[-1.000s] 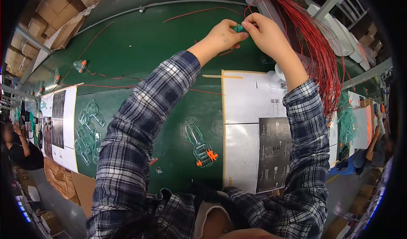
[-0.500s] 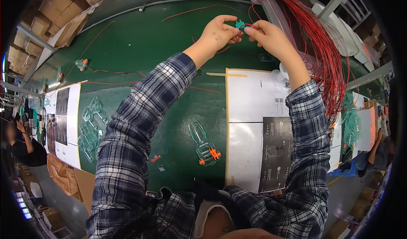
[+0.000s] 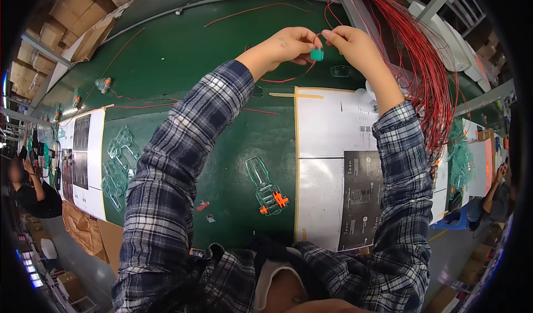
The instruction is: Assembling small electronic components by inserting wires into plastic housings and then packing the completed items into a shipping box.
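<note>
My left hand (image 3: 287,47), at the far middle, pinches a small teal plastic part (image 3: 317,54) between its fingertips. A thin red wire (image 3: 317,37) runs from the part toward my right hand (image 3: 353,45), which grips the wire between thumb and forefinger close to the part. More red wire (image 3: 284,81) trails below the left hand. How the wire meets the part is hidden by the fingers. Nearer to me, a clear greenish plastic housing (image 3: 259,171) with orange pieces (image 3: 274,201) lies on the green work surface (image 3: 227,202) between my forearms.
A thick bundle of red wires (image 3: 427,74) hangs at the far right. Several clear housings (image 3: 119,163) are piled left. White printed sheets (image 3: 322,124) with a black panel (image 3: 361,202) lie right. A small clear piece (image 3: 340,71) sits near the right hand. Loose wires and small parts lie on the far strip.
The teal part has turned and dropped lower in my left fingers. My right fingers have moved off the part onto the wire. Items on the far strip have shifted slightly left.
</note>
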Action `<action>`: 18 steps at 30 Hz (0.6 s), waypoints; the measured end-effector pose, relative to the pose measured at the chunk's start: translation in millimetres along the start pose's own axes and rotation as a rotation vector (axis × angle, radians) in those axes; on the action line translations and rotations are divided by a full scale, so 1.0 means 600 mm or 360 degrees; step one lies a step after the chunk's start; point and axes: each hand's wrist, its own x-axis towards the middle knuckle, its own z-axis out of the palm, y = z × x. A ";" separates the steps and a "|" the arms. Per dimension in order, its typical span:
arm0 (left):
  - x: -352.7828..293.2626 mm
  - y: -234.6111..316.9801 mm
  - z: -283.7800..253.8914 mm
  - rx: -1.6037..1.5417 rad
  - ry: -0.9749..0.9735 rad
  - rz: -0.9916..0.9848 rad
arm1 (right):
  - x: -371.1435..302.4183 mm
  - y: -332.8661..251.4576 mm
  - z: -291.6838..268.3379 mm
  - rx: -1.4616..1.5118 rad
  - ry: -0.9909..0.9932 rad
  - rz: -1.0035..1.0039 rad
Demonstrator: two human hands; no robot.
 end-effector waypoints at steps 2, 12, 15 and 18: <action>-0.006 -0.001 -0.008 -0.0316 -0.0032 -0.0108 | 0.001 0.007 0.004 -0.0044 0.0020 -0.0040; -0.113 0.007 -0.165 0.1037 0.0796 0.0683 | -0.075 0.068 -0.043 -0.0392 0.0365 -0.0396; -0.174 -0.024 -0.270 0.1151 0.0935 0.0117 | -0.137 0.021 -0.030 -0.0604 0.0544 -0.0599; -0.199 -0.132 -0.388 0.1380 0.1050 -0.0198 | -0.232 0.009 0.028 -0.0194 0.0307 -0.0642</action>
